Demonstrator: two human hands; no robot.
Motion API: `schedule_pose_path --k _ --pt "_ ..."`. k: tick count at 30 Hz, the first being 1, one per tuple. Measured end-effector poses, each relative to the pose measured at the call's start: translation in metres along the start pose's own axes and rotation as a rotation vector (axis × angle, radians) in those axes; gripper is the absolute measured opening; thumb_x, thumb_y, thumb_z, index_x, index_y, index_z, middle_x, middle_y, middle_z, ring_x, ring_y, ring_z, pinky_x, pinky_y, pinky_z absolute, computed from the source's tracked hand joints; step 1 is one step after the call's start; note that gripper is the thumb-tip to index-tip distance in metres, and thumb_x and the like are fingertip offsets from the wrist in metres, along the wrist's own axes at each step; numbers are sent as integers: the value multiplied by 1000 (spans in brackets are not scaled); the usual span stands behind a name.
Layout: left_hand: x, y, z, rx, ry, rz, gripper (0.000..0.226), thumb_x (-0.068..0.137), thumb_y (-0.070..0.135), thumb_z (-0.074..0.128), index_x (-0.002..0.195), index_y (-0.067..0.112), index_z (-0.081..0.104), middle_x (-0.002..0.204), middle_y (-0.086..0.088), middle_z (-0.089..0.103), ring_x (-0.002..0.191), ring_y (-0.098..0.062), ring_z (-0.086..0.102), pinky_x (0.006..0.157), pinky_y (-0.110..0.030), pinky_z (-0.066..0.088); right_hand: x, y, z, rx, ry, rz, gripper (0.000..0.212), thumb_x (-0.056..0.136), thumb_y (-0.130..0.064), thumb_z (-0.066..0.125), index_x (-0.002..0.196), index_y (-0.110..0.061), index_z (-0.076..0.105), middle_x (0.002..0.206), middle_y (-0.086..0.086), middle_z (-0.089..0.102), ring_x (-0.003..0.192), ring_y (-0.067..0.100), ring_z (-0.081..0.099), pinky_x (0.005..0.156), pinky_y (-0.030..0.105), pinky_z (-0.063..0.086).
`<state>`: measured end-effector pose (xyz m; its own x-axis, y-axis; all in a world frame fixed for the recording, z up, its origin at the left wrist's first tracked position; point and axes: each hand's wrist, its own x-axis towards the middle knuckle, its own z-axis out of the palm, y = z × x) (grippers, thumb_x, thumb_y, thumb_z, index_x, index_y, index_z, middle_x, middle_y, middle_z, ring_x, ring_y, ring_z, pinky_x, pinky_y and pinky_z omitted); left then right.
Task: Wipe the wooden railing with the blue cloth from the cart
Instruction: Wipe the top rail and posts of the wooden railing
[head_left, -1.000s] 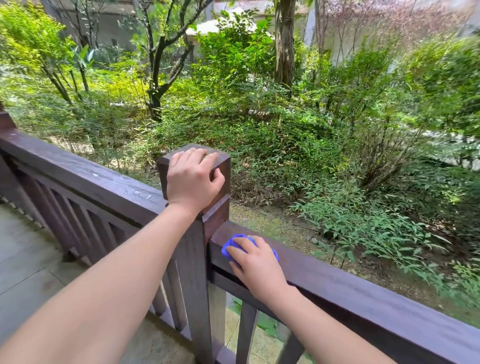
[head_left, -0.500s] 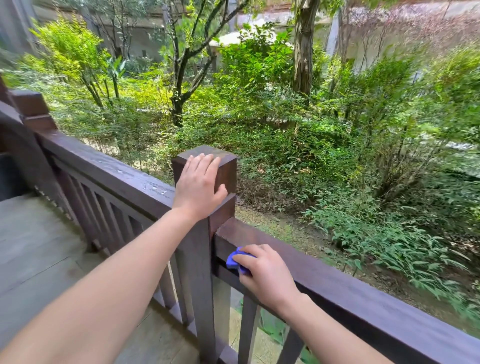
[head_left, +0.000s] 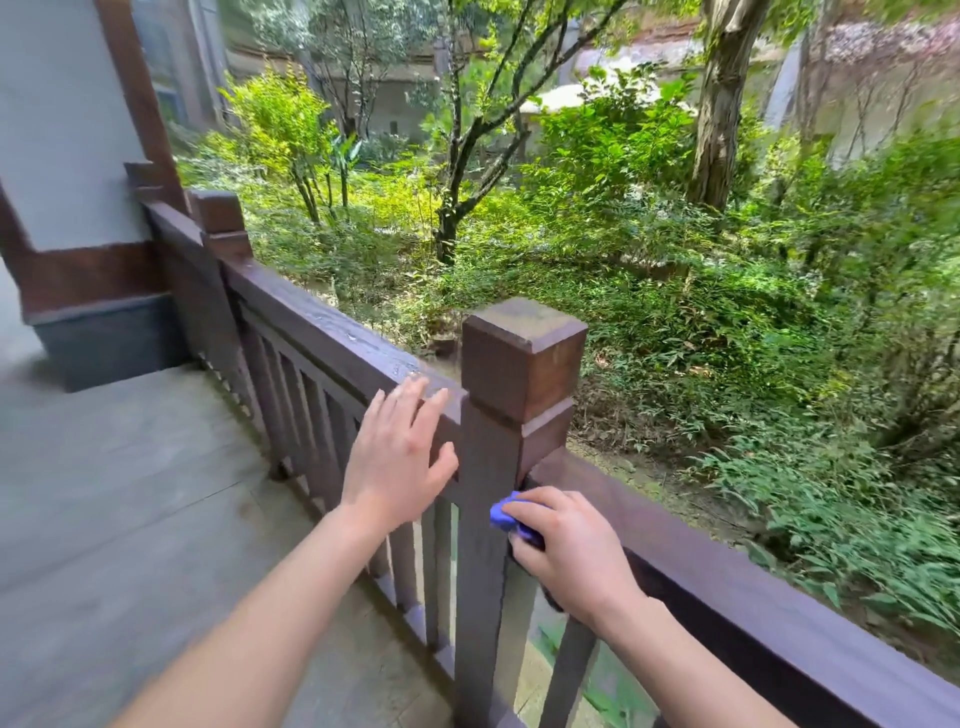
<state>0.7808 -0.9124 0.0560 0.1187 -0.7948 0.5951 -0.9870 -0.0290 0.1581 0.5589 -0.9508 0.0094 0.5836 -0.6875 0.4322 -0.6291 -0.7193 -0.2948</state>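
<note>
**Cloth worked into the rail-and-post corner**

The right hand (head_left: 571, 551) holds the blue cloth (head_left: 506, 514) bunched under curled fingers. It presses the cloth where the wooden railing (head_left: 727, 582) meets the square post (head_left: 519, 358), likely so the wad reaches that corner. The left hand (head_left: 397, 457) is spread, fingers straight, holding nothing, at the rail left of the post, probably for balance; whether it touches is unclear.

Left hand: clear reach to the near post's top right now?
Probably yes. The left hand is open beside the post, nothing lies between them, and the right hand with the blue cloth sits lower, on the other side.
</note>
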Motion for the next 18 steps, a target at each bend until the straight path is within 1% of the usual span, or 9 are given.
schedule_pose_path --k 3,6,9,13,18 --pt "-11 -43 -3 55 -24 -2 60 86 28 64 142 8 54 147 -20 51 141 -37 43 120 -56 30 25 -25 17 -9 -18 -51 27 81 -31 61 107 -35 66 113 -12 64 93 23 58 79 32 52" --pt "-10 -93 -6 89 -26 6 60 84 27 69 140 9 56 146 -18 52 142 -36 43 119 -57 31 59 -53 36 -27 3 -60 20 84 -33 60 103 -35 66 111 -14 64 89 23 56 76 32 51" --pt "-2 -148 -8 89 -37 5 58 85 29 66 139 11 57 145 -17 53 142 -35 43 118 -56 33 96 -81 60 -18 22 -34 19 85 -32 58 102 -34 67 110 -15 64 88 23 56 73 32 51" --pt "12 -217 -6 103 -88 34 57 85 36 55 136 12 59 142 -17 56 139 -35 46 118 -56 35 140 -115 88 -16 32 17 23 84 -32 59 106 -33 68 112 -14 64 92 22 57 77 32 50" --pt "43 -265 12 49 -153 75 57 86 38 53 137 15 59 144 -16 55 141 -35 44 119 -54 34 184 -128 114 -26 65 119 22 84 -34 60 105 -34 68 110 -14 65 89 23 58 73 32 50"
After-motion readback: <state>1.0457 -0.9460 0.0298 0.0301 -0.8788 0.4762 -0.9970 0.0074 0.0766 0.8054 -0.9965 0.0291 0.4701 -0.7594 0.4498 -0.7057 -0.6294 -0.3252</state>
